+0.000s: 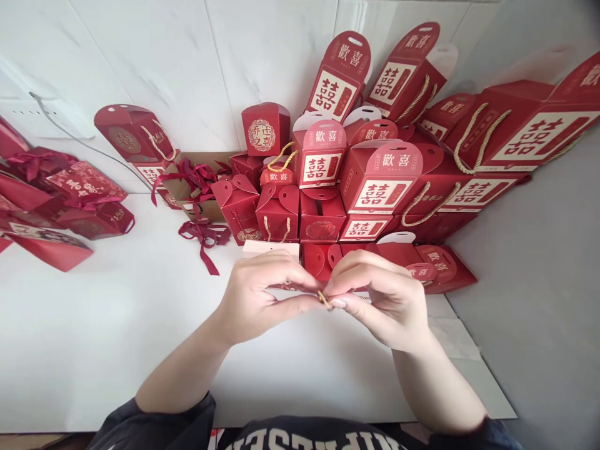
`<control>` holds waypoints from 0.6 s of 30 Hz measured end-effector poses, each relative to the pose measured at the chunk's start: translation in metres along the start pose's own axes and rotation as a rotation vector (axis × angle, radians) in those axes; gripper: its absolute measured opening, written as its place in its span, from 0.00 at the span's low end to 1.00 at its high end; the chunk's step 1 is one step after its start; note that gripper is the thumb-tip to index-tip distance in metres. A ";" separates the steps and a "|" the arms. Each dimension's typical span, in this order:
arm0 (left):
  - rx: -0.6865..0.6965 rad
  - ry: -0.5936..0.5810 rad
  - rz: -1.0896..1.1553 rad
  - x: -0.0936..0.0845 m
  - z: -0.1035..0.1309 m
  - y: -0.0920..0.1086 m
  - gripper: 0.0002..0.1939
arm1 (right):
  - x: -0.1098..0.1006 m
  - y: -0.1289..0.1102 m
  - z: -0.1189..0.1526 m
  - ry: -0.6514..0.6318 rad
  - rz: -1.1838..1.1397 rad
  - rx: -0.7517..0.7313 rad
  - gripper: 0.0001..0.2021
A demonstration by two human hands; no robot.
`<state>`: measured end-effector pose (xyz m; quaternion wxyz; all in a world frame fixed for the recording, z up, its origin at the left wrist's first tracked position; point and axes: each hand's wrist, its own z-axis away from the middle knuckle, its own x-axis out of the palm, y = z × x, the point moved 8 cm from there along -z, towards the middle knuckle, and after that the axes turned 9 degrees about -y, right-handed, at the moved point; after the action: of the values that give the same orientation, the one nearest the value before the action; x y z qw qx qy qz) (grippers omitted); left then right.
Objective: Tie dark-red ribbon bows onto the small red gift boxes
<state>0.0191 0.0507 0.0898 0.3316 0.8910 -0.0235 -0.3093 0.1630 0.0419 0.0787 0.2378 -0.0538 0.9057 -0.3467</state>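
Observation:
My left hand and my right hand meet in the middle, raised over the white table. Their fingertips pinch a small gold-coloured, cord-like piece between them. Most of it is covered by the fingers, so its exact kind does not show. Both hands are closed on it at thumb and forefinger. Just behind them stand red gift boxes, partly covered by my fingers. Many have gold rope handles of a similar colour.
Stacked red boxes with white labels fill the back right against the wall. A cardboard box with dark red ribbons stands at back centre-left. Loose ribbon lies before it. More red boxes are at the left, below a cable.

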 end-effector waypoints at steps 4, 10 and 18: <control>-0.074 0.148 -0.122 -0.008 0.008 -0.002 0.13 | -0.002 -0.013 0.003 0.174 0.448 -0.107 0.11; -0.024 0.079 -0.092 -0.004 0.007 0.008 0.19 | 0.007 -0.027 0.002 0.197 0.560 -0.209 0.15; -0.058 0.181 -0.369 -0.003 0.009 0.014 0.12 | 0.012 -0.013 0.002 0.127 0.609 -0.113 0.11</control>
<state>0.0138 0.0354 0.0946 0.2956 0.8943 0.1790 -0.2842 0.1524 0.0284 0.0813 0.2705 0.2287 0.9110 -0.2112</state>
